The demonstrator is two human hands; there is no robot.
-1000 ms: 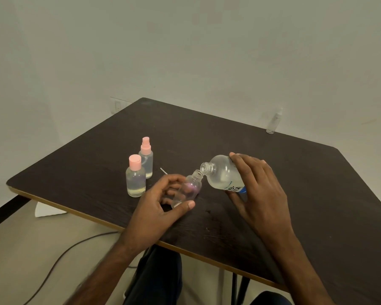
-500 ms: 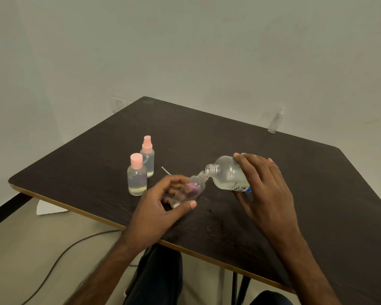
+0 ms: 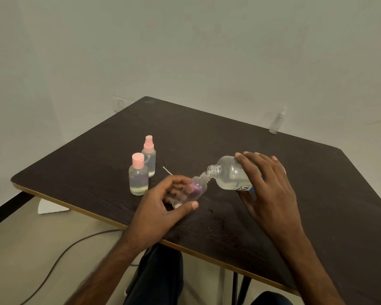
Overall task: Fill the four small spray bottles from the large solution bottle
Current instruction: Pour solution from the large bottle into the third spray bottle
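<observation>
Dark table, corner pointing away from you, all task items on its near half.

Your right hand grips the large solution bottle from above, fingers wrapped over the body and thumb underneath. The bottle is uncapped and tipped nearly flat, with its mouth pointing left. Clear liquid sits in its lower side, and a blue-and-white label shows just below your fingers.

Your left hand holds the open small bottle, fingers curled behind it and thumb across the front near its base. It's tilted, with its neck up and right toward the big bottle. The big bottle's mouth sits right at that neck; I can't tell if they touch, and no stream is visible. A purple patch shows through the small bottle. I can't tell whether its base rests on the table.

To the left, two small bottles stand upright just beside each other. The capped bottle with the flat pink cap is nearer you, and the pink-sprayer bottle stands behind it. Both hold clear liquid.

A clear spray bottle stands at the far right edge, well apart from the rest.

A thin white stick lies on the table between the pink-sprayer bottle and your left hand.
</observation>
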